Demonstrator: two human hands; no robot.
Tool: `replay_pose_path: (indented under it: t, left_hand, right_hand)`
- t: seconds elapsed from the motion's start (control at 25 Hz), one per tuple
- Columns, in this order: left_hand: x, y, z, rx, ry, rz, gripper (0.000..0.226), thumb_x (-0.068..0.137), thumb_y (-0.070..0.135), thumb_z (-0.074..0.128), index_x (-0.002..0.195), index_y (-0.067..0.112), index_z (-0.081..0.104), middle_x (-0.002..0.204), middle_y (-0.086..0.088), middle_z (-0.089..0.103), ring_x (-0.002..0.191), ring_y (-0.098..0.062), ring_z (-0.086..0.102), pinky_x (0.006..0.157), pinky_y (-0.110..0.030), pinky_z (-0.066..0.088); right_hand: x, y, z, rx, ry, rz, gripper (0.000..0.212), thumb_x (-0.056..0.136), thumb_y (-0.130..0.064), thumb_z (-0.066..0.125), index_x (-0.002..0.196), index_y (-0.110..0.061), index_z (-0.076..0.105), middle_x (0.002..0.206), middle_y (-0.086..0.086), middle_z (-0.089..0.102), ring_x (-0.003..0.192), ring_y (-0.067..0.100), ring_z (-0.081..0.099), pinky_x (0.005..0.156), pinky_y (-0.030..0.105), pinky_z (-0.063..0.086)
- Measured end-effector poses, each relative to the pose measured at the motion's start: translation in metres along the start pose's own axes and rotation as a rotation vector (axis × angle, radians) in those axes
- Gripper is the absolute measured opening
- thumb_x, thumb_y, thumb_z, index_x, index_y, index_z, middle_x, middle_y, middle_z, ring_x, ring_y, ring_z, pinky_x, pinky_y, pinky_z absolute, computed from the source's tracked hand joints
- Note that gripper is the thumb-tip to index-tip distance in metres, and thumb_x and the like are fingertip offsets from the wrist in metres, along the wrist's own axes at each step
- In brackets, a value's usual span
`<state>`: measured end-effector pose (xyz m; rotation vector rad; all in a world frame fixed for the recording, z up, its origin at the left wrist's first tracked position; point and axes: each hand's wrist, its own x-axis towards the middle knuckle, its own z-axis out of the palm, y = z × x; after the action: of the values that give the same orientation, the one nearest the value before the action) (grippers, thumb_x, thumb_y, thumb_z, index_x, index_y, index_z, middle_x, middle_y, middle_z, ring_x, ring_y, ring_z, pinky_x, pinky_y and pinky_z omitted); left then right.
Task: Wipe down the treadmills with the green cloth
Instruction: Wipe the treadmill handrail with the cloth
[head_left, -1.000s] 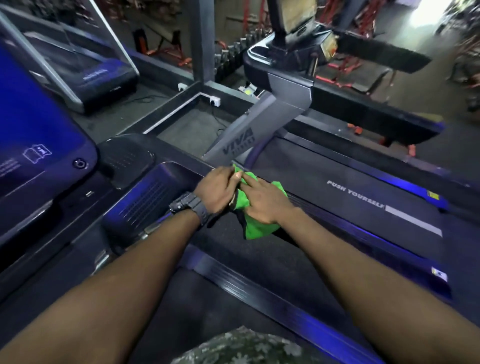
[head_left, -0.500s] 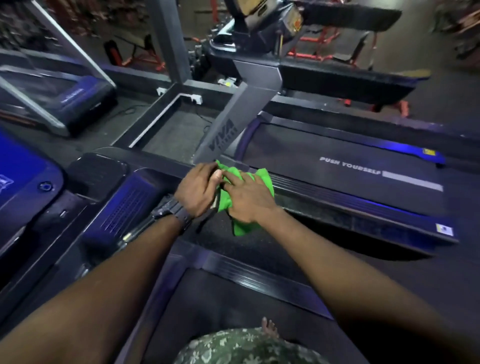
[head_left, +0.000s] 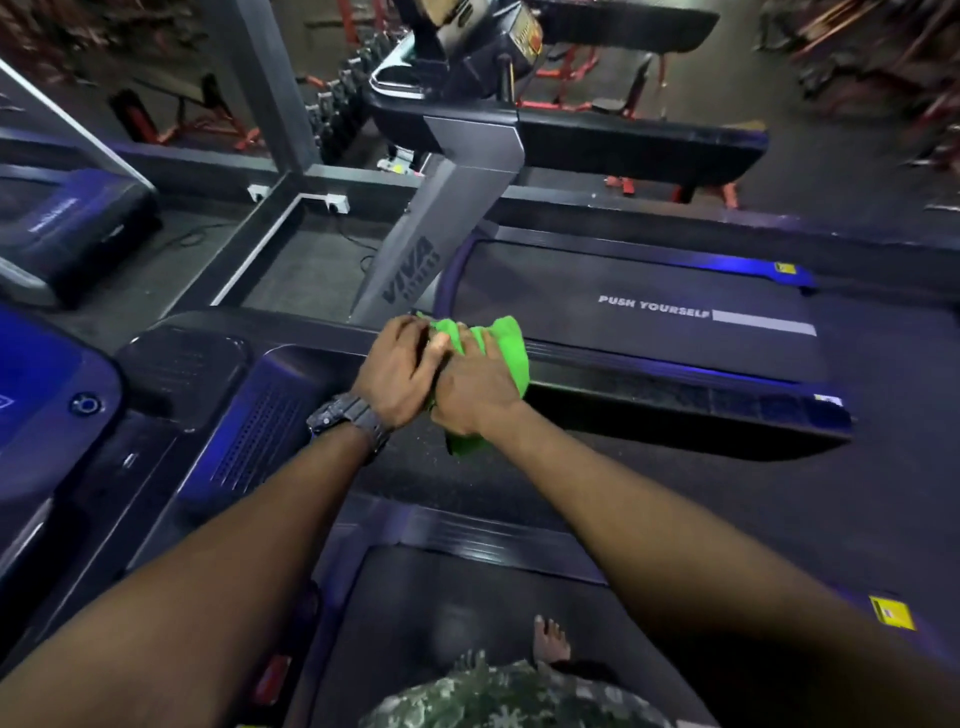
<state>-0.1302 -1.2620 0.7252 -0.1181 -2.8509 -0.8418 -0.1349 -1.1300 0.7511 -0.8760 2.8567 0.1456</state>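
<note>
The green cloth (head_left: 506, 343) is bunched between both hands at mid-frame, above the gap between two treadmills. My left hand (head_left: 397, 371), with a dark watch on the wrist, grips the cloth's left side. My right hand (head_left: 475, 387) holds the cloth from the right, and a corner hangs below it. Beyond the hands lies the neighbouring treadmill's belt (head_left: 649, 332) printed "PUSH YOURSELF", with its grey upright (head_left: 441, 234) marked "VIVA". I stand on the near treadmill's belt (head_left: 415, 613); its motor cover (head_left: 260, 426) is at the left.
A blue-lit console (head_left: 36, 410) fills the left edge. Another treadmill (head_left: 67, 223) stands at far left. Wall sockets (head_left: 335, 202) and a cable lie on the floor ahead. A dumbbell rack (head_left: 343, 104) and red-framed benches stand at the back. My bare foot (head_left: 550, 639) shows below.
The view has tilted down and back, showing more of the near belt and my foot. Both hands stay together on the cloth, working it between them; less of the cloth hangs below.
</note>
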Motion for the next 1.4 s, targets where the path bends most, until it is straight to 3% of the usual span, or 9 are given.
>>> replay_pose_path:
  t: [0.12, 0.24, 0.36, 0.56, 0.68, 0.8, 1.0, 1.2, 1.4]
  left_hand:
    - [-0.003, 0.004, 0.001, 0.058, -0.083, 0.038, 0.08, 0.091, 0.065, 0.019, 0.134, 0.003, 0.048, 0.133, -0.015, 0.051, 0.125, -0.027, 0.047, 0.111, -0.036, 0.033]
    - [-0.007, 0.03, 0.016, 0.061, -0.2, 0.169, 0.085, 0.089, 0.069, 0.014, 0.133, 0.005, 0.048, 0.133, -0.016, 0.054, 0.126, -0.029, 0.047, 0.111, -0.038, 0.031]
    - [-0.01, 0.05, 0.028, 0.062, -0.192, 0.219, 0.085, 0.088, 0.07, 0.012, 0.134, 0.008, 0.047, 0.127, -0.016, 0.058, 0.12, -0.03, 0.05, 0.107, -0.041, 0.034]
    - [-0.018, 0.047, 0.032, 0.098, -0.134, 0.241, 0.093, 0.087, 0.075, 0.009, 0.132, 0.004, 0.049, 0.132, -0.018, 0.054, 0.125, -0.032, 0.048, 0.11, -0.041, 0.033]
    - [-0.024, 0.064, 0.041, 0.19, -0.263, 0.336, 0.109, 0.08, 0.08, -0.001, 0.142, 0.001, 0.04, 0.15, -0.017, 0.037, 0.143, -0.026, 0.029, 0.121, -0.035, 0.015]
    - [-0.028, 0.086, 0.059, 0.253, -0.296, 0.403, 0.117, 0.074, 0.082, -0.011, 0.147, 0.001, 0.031, 0.156, -0.016, 0.027, 0.147, -0.025, 0.018, 0.122, -0.035, 0.008]
    - [-0.033, 0.094, 0.07, 0.23, -0.287, 0.401, 0.112, 0.077, 0.082, -0.009, 0.148, 0.004, 0.03, 0.156, -0.013, 0.028, 0.147, -0.024, 0.018, 0.121, -0.038, 0.012]
    - [-0.031, 0.114, 0.077, 0.274, -0.295, 0.327, 0.11, 0.077, 0.079, -0.003, 0.147, 0.001, 0.03, 0.157, -0.013, 0.025, 0.148, -0.025, 0.015, 0.121, -0.037, 0.01]
    - [-0.018, 0.156, 0.089, 0.208, -0.363, 0.474, 0.107, 0.078, 0.08, 0.002, 0.147, 0.004, 0.032, 0.153, -0.016, 0.034, 0.144, -0.027, 0.025, 0.12, -0.037, 0.015]
  right_hand:
    - [-0.025, 0.029, 0.014, 0.029, 0.047, -0.011, 0.074, 0.084, -0.036, 0.054, 0.151, -0.023, 0.024, 0.161, -0.003, 0.015, 0.147, 0.028, 0.013, 0.12, 0.048, 0.009]
    - [-0.062, 0.067, 0.033, 0.074, 0.1, 0.187, 0.082, 0.081, -0.034, 0.057, 0.153, -0.029, 0.017, 0.16, -0.006, 0.016, 0.146, 0.028, 0.017, 0.119, 0.048, 0.01]
    - [-0.059, 0.046, 0.027, 0.11, 0.077, 0.348, 0.07, 0.089, -0.04, 0.048, 0.152, -0.026, 0.02, 0.161, -0.003, 0.017, 0.146, 0.033, 0.014, 0.118, 0.053, 0.009]
    - [-0.071, 0.063, 0.024, 0.038, 0.034, 0.186, 0.075, 0.087, -0.033, 0.056, 0.153, -0.026, 0.019, 0.162, -0.007, 0.009, 0.148, 0.029, 0.008, 0.12, 0.049, 0.004]
    - [-0.125, 0.115, 0.05, 0.129, 0.118, 0.416, 0.087, 0.08, -0.021, 0.059, 0.153, -0.031, 0.015, 0.162, -0.01, 0.009, 0.149, 0.027, 0.009, 0.12, 0.047, 0.004]
    - [-0.125, 0.104, 0.054, 0.111, 0.148, 0.609, 0.084, 0.084, -0.03, 0.061, 0.154, -0.025, 0.014, 0.162, -0.005, 0.01, 0.148, 0.032, 0.009, 0.12, 0.051, 0.007]
    - [-0.123, 0.109, 0.052, 0.09, 0.114, 0.391, 0.081, 0.087, -0.019, 0.058, 0.154, -0.028, 0.013, 0.162, -0.009, 0.007, 0.148, 0.028, 0.008, 0.119, 0.047, 0.006]
    - [-0.154, 0.147, 0.055, 0.153, 0.138, 0.773, 0.082, 0.084, -0.02, 0.063, 0.153, -0.024, 0.018, 0.161, -0.006, 0.015, 0.147, 0.031, 0.014, 0.12, 0.049, 0.013]
    - [-0.155, 0.147, 0.052, 0.127, 0.093, 0.435, 0.078, 0.086, -0.014, 0.059, 0.153, -0.022, 0.02, 0.161, -0.007, 0.013, 0.148, 0.028, 0.012, 0.12, 0.046, 0.009]
